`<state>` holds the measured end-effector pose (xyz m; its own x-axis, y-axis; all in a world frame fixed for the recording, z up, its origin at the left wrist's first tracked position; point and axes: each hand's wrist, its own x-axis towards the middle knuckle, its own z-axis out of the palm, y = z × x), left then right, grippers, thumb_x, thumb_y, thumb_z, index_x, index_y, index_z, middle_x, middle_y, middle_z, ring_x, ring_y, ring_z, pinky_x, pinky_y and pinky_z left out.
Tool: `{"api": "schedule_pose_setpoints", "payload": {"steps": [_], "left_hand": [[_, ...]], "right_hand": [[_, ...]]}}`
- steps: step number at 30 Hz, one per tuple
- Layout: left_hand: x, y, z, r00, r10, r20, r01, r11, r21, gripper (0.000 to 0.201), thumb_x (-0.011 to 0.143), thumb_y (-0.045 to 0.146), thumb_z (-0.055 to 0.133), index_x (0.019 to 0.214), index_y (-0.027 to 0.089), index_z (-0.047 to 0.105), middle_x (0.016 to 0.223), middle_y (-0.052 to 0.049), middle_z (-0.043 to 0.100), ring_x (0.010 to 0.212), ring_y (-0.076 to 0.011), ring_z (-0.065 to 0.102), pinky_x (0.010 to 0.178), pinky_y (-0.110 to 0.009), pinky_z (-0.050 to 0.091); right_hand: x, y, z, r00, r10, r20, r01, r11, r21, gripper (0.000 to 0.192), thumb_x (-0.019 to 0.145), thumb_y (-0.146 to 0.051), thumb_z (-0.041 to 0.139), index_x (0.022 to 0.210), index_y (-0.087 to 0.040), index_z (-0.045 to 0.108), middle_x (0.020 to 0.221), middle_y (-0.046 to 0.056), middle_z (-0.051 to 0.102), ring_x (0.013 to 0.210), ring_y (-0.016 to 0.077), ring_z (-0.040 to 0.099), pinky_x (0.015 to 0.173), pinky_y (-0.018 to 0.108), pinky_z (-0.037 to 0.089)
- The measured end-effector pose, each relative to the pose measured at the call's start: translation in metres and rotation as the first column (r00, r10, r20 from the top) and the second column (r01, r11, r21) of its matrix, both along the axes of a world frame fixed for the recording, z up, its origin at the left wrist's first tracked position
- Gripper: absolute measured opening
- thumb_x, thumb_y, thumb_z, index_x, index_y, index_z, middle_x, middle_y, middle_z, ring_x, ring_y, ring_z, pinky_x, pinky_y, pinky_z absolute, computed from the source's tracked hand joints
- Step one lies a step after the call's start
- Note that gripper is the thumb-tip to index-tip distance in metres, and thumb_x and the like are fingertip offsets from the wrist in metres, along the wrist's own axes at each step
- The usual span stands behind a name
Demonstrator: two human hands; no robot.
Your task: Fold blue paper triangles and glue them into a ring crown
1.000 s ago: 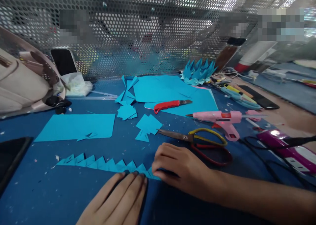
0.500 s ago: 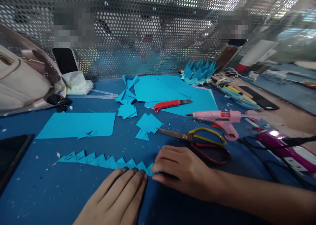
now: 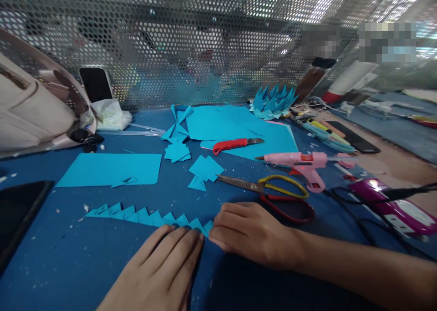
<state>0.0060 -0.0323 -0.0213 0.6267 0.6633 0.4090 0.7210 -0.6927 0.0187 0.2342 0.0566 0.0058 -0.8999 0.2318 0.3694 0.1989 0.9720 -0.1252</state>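
A long chain of folded light-blue paper triangles lies on the dark blue table. My left hand lies flat with its fingertips pressing the chain's right part. My right hand is curled, its fingertips pinching the chain's right end. Scissors with yellow and red handles lie just beyond my right hand.
Blue paper sheets, small folded pieces, a red utility knife, a pink glue gun, a purple power strip, folded paper spikes, pens, a phone, a bag and a mesh wall surround the work.
The view shifted slightly; both hands stayed on the chain's right end, with my right hand's fingers moving a little to the left toward my left fingertips.
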Motion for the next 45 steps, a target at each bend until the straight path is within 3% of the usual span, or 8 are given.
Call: {"api": "schedule_pose_setpoints", "payload": {"steps": [37, 45], "left_hand": [[0.0016, -0.0002, 0.0034, 0.999, 0.010, -0.030, -0.012, 0.999, -0.046, 0.036, 0.103, 0.036, 0.041, 0.128, 0.022, 0.063, 0.123, 0.002, 0.068, 0.114, -0.0181, 0.055, 0.110, -0.036, 0.027], [0.0031, 0.0030, 0.0043, 0.998, -0.018, -0.052, 0.020, 0.999, 0.032, 0.037, 0.103, 0.036, 0.039, 0.122, 0.020, 0.066, 0.118, 0.001, 0.070, 0.110, -0.0183, 0.055, 0.106, -0.036, 0.029]], "right_hand": [[-0.0007, 0.0038, 0.0004, 1.000, 0.029, 0.000, -0.029, 1.000, 0.012, 0.026, 0.099, -0.014, 0.046, 0.082, -0.013, 0.065, 0.075, 0.004, 0.061, 0.070, 0.0143, 0.047, 0.064, 0.026, 0.044], [0.0005, 0.0069, -0.0002, 0.999, 0.052, -0.003, -0.052, 0.999, 0.002, 0.026, 0.102, -0.017, 0.043, 0.089, -0.014, 0.065, 0.079, 0.003, 0.062, 0.074, 0.0141, 0.049, 0.071, 0.027, 0.046]]}}
